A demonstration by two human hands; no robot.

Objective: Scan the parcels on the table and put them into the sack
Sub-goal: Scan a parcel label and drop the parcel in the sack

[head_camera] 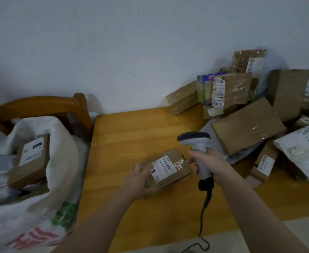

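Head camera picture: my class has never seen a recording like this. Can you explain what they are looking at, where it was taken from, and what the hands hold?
There is no machine here. A person wears a camera on the head, so this single picture looks forward and down at their own two bare hands. The left hand grips a small cardboard parcel with a white label, resting on the wooden table. The right hand holds a barcode scanner by its handle, just beside that parcel. Further right lies a pile of parcels. On the left stands an open white sack that already holds a labelled box.
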